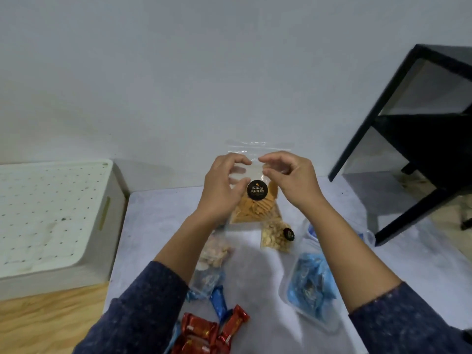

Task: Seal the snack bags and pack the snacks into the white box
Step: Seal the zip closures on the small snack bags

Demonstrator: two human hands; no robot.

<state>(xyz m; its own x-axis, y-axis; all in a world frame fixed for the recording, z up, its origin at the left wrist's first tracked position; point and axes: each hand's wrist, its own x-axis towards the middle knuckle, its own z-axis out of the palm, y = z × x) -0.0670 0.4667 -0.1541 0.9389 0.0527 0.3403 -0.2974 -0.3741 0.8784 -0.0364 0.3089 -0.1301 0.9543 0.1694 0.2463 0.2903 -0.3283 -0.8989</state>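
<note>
Both hands hold up a clear plastic zip bag of orange chips [255, 210] with a round black sticker [257, 189]. The left hand [222, 185] and the right hand [291, 177] pinch the bag near its top with their fingers [240, 159]. Below, on the grey tabletop [158, 226], lie 2 clear bags of pale snacks [277, 237], red shiny wrapped bars [204, 333] and a clear tub of blue wrapped snacks [310, 284]. A white box with small holes in its lid [51, 215] sits to the left.
</note>
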